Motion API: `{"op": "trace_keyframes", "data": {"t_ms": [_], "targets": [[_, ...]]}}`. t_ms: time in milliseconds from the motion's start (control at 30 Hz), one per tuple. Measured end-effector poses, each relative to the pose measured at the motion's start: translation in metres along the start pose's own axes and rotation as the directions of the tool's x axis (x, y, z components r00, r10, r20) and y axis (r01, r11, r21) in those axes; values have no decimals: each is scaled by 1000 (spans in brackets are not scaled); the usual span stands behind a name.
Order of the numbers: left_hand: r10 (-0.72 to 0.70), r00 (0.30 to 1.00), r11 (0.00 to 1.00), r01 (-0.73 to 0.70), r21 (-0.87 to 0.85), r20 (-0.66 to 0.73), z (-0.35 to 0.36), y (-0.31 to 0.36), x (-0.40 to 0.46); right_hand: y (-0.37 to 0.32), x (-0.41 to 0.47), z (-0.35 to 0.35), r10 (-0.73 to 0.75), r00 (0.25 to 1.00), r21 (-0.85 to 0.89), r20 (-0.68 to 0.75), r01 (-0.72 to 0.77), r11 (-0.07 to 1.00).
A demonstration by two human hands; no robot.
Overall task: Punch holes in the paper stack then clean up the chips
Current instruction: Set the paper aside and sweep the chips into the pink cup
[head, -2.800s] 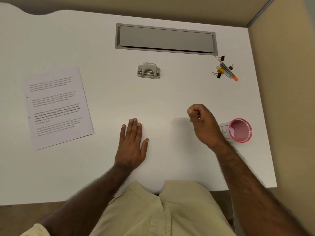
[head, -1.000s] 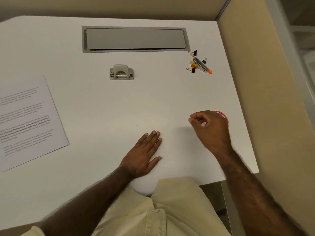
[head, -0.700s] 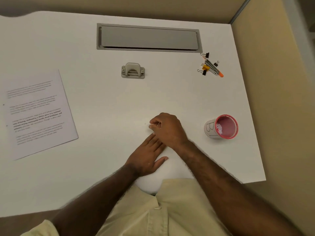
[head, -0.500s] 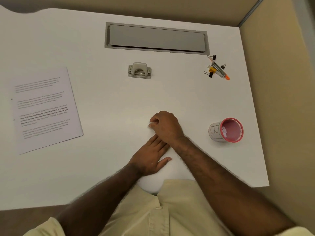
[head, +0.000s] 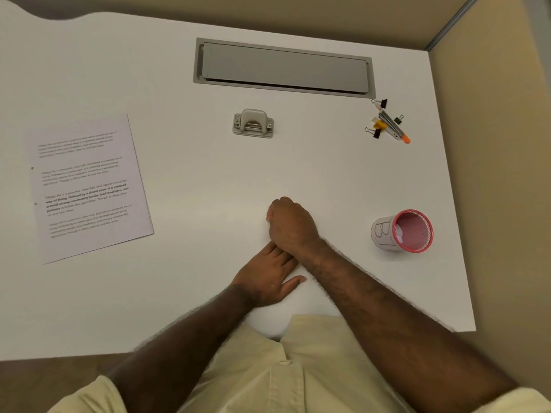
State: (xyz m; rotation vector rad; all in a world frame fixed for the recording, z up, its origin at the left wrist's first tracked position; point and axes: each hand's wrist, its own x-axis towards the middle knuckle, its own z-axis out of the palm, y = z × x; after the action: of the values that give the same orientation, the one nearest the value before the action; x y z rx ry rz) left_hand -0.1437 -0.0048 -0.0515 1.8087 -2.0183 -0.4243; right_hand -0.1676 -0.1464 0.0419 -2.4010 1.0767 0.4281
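Open white desk (head: 193, 180) surface lies between the paper stack (head: 86, 186) at left and the pink mesh cup (head: 413, 231) at right. The hole punch (head: 252, 124) stands farther back, before a grey cable hatch (head: 283, 68). Clips and pens (head: 387, 123) crowd the far right corner, beside the partition wall (head: 501, 174).
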Motion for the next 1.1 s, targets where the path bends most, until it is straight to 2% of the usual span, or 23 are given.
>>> {"op": "trace_keyframes", "data": {"t_ms": [167,233,333,467,533,633,867,967,1100], "targets": [[-11,1000,1000,11,18,3,-2,1,0,-4,-2,-1,-18,999,-140,38,23,990],[-5,1000,1000,5,7,15,-5,2,1,1,-5,-5,-1,999,-92,43,5,996],[6,1000,1000,-6,22,18,-9,3,3,15,-14,-18,48,999,88,0,-48,995],[5,998,997,-10,77,64,-12,4,4,48,-34,-47,115,981,315,-156,-61,947],[19,997,996,-26,84,73,-12,3,3,71,-51,-64,151,960,373,-236,-54,926],[22,997,996,-28,81,73,-12,2,3,111,-78,-88,257,926,436,-277,-117,892],[30,995,994,-39,101,95,-13,3,4,186,-115,-116,463,835,420,-298,-321,849],[32,995,994,-42,101,93,-14,3,4,200,-123,-115,473,837,422,-275,-337,842],[36,995,994,-46,104,95,-13,3,5,205,-125,-114,471,823,422,-317,-322,848]]}}
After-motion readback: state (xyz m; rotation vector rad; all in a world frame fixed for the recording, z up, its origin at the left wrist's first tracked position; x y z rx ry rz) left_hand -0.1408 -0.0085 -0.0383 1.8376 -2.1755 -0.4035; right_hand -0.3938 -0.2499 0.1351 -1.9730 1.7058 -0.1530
